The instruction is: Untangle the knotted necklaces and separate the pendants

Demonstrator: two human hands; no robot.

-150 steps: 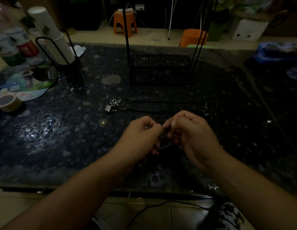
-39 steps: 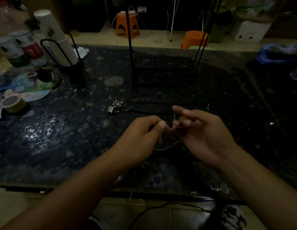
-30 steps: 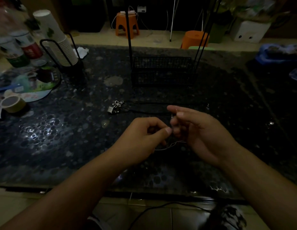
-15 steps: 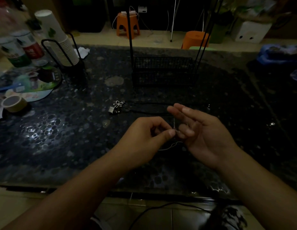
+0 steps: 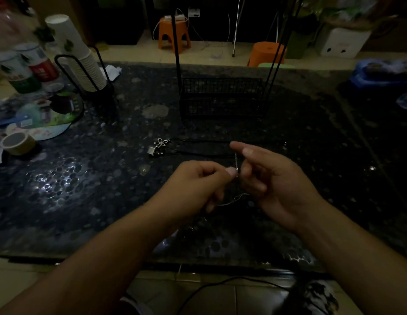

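— Left hand [image 5: 198,185]?
— Curled, thumb and forefinger pinched on a thin chain [image 5: 236,162], just left of the right hand [image 5: 273,183], almost touching it.
— And the right?
— Half spread: forefinger and thumb stretched toward the far side, other fingers bent. Chain running up between the two hands to the right forefinger; hard to tell in this dim light whether truly pinched there.
— Rest of the chain?
— Pale loop [image 5: 234,199] sagging below and between both hands, above the table [image 5: 84,201]. Further links too dark to follow.
— Pendants?
— Beyond the left hand, a little to its left: flower pendant [image 5: 161,142] flat on the table, square pendant [image 5: 151,150] just beside it, nearer. Black cord [image 5: 198,153] leading from them rightward, passing just beyond the right fingertips.
— Farther off?
— Wire basket [image 5: 223,96] straight ahead of both hands. Well left of the left hand: tape roll [image 5: 17,143], cup stack [image 5: 77,53] leaning in a black holder, tins [image 5: 27,67] behind.
— Near side?
— Cable [image 5: 220,284] on the floor under the forearms.
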